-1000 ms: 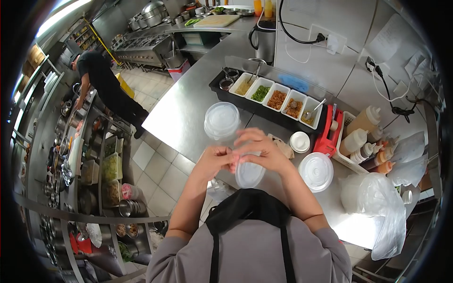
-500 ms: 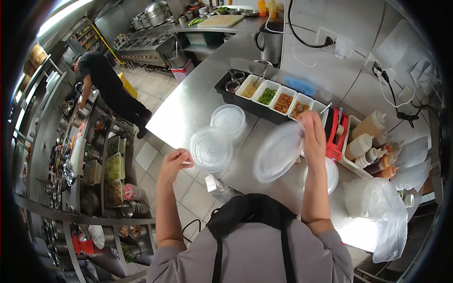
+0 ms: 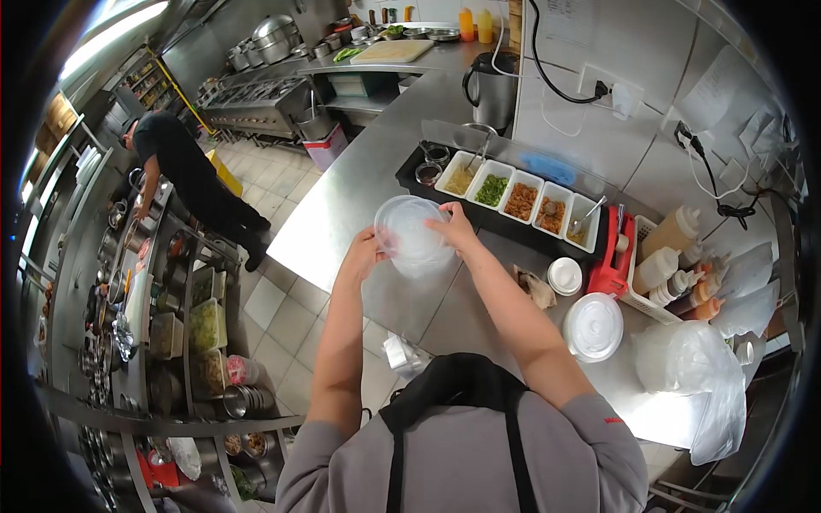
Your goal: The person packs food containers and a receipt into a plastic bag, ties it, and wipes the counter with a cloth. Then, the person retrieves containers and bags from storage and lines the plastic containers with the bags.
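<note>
A round, translucent plastic takeaway container (image 3: 409, 224) is between my two hands over the steel counter. My left hand (image 3: 364, 254) grips its left edge, fingers curled at the rim. On the opposite edge, my right hand (image 3: 458, 231) closes with thumb and fingers on the rim. The lower part of the container is blurred, with a second pale round edge overlapping it there. Farther right on the counter rests a stack of round plastic lids (image 3: 593, 327), with smaller white lids (image 3: 564, 276) behind it.
Behind my hands is a black topping rack (image 3: 410, 176) with white tubs of chopped food. A red device (image 3: 609, 256) and a basket of squeeze bottles (image 3: 657, 265) stand right. Plastic bags (image 3: 684, 368) lie nearer me. A person in dark clothes (image 3: 192, 167) bends over the left counter.
My right hand has swung left from the right side of the counter, where it held a blurred lid. Both hands now meet at the container, and my left hand has moved farther from my body.
</note>
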{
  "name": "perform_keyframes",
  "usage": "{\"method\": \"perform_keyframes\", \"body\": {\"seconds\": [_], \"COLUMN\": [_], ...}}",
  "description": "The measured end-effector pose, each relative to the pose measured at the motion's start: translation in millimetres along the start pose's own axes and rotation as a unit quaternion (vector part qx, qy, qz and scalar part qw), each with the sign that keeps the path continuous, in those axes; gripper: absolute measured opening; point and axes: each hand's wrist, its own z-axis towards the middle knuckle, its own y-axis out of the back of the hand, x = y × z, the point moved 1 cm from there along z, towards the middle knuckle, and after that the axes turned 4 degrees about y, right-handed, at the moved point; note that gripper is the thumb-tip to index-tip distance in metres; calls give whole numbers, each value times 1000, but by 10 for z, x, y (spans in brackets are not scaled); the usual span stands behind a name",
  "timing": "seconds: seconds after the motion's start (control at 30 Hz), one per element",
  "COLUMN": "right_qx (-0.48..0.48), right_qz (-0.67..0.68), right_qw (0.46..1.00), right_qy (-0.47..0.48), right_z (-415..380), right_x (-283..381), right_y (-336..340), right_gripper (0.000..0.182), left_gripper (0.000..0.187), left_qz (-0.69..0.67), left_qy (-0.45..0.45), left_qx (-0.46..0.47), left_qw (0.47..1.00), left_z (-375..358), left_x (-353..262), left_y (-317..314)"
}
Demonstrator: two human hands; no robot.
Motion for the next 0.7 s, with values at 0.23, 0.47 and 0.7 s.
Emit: {"method": "perform_keyframes", "body": {"seconds": [0.23,0.47,0.7], "right_qx": [-98,-202,-106], "right_qz": [-261,-351,-47], "right_qw": [949,911,993], "right_qy": [149,78,20], "right_z": [84,-274,-156], "right_x": [-130,-284,-667], "right_y": [-69,-151,108], "right_gripper": [57,81,94], "left_gripper": [63,75,86], "left_qz": [105,300,232], "left_qy": [14,-93,-104], "left_qx": [-211,-261,-212], "left_qw": [972,913,944], "left_z": [1077,578,318], "left_x": [717,580,594], "left_y": [553,-382,-555]}}
